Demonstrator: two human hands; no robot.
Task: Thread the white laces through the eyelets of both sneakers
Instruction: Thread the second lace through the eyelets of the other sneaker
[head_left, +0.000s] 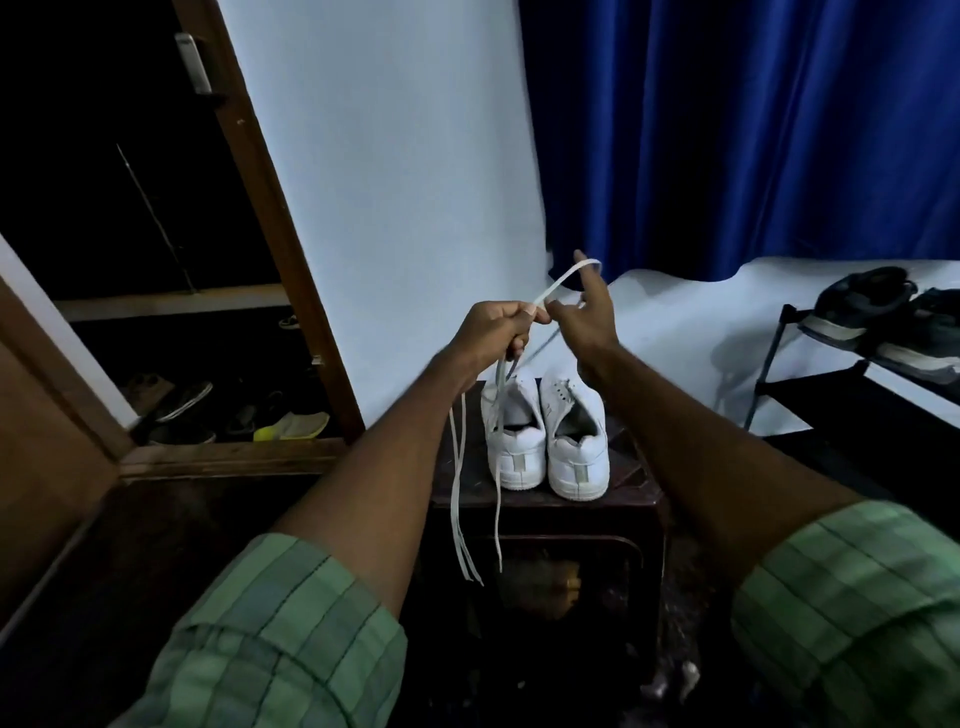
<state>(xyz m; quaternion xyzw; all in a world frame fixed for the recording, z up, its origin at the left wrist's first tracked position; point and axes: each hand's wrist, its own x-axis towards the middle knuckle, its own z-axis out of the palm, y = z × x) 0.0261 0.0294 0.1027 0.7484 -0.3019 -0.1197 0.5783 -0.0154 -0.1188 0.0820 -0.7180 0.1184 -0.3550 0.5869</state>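
Left hand (501, 327) pinched the bunched laces (458, 499) above the stool (467, 499), right hand (587, 317) spread with a loop over its fingers, both sneakers (545, 441) unlaced near the stool's far edge; dangling ends likely to tangle if pulled apart carelessly.

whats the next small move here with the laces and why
Probably separate one lace: the left hand grips the white laces in a bunch, a loop runs over the right hand, ends dangle, and both white sneakers on the dark stool look unlaced.
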